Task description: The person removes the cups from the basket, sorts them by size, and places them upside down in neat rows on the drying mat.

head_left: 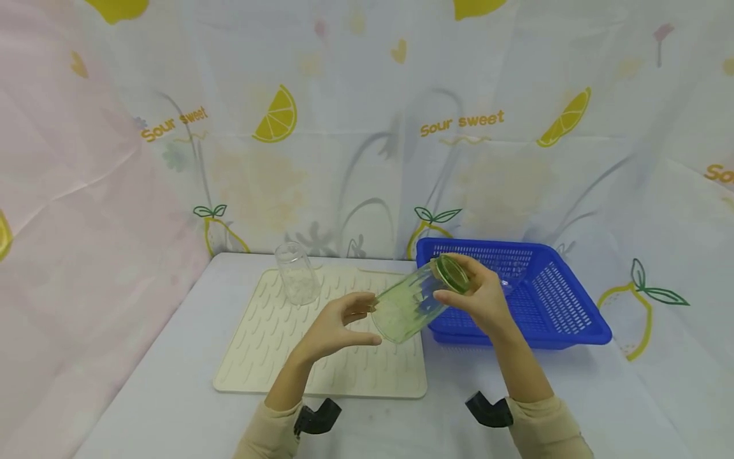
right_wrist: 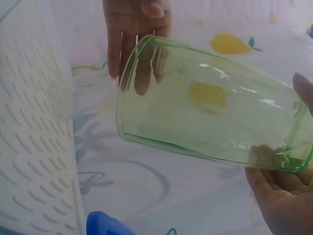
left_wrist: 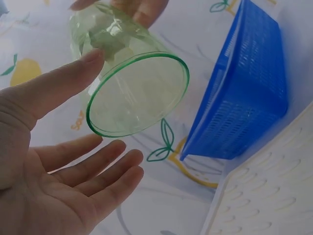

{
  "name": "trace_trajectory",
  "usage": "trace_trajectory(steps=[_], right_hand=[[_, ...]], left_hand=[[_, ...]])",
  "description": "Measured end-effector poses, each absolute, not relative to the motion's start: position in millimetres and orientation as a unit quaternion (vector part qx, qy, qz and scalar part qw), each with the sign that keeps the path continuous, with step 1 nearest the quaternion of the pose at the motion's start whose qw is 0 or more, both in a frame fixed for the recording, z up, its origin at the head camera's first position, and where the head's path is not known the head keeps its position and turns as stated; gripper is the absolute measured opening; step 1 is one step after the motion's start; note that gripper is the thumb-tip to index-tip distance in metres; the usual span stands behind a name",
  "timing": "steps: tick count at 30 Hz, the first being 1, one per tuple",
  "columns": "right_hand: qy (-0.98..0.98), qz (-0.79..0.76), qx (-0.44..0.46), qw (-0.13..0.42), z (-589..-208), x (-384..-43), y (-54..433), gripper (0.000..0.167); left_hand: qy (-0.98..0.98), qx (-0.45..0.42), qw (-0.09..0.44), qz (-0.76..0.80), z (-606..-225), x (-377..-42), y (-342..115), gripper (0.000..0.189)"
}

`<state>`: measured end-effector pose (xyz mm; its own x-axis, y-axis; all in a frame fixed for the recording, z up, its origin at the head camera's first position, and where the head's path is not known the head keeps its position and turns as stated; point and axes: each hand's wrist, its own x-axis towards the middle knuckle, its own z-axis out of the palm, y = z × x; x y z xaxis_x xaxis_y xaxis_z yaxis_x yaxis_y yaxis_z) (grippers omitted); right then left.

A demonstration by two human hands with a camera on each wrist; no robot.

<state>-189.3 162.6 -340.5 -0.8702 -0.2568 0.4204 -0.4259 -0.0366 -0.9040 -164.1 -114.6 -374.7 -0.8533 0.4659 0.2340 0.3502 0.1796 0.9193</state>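
Note:
My right hand (head_left: 484, 299) grips a transparent green drinking glass (head_left: 404, 309) round its base end, fingers on one side and thumb on the other. Tilted on its side, the glass points its open rim left and down, above the cream mat (head_left: 275, 357). Close by the rim is my left hand (head_left: 335, 328), its thumb and fingers spread apart. In the left wrist view its fingers (left_wrist: 105, 188) are extended and the thumb lies near the side of the glass; whether they touch it I cannot tell.
A clear glass (head_left: 298, 280) stands at the back of the ridged mat. To the right is a blue perforated basket (head_left: 564, 299) with something clear (head_left: 506, 287) inside, partly hidden by my right hand. A lemon-print curtain (head_left: 355, 159) hangs behind the white table.

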Motion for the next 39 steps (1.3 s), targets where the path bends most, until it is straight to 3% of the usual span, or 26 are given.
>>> trace_trajectory(steps=[15,30,39], right_hand=[[-0.73,0.632,0.254,0.062,-337,-214,143,0.062],[-0.777,0.587,0.219,0.064,-343,-240,122,0.064],[-0.784,0.572,0.231,0.07,-349,-253,109,0.062]], left_hand=[[0.786,0.212,0.02,0.58,-399,-146,-150,0.064],[0.896,0.028,-0.092,0.433,-440,-111,-212,0.065],[0.94,-0.054,-0.06,0.33,-449,-95,-254,0.082]])
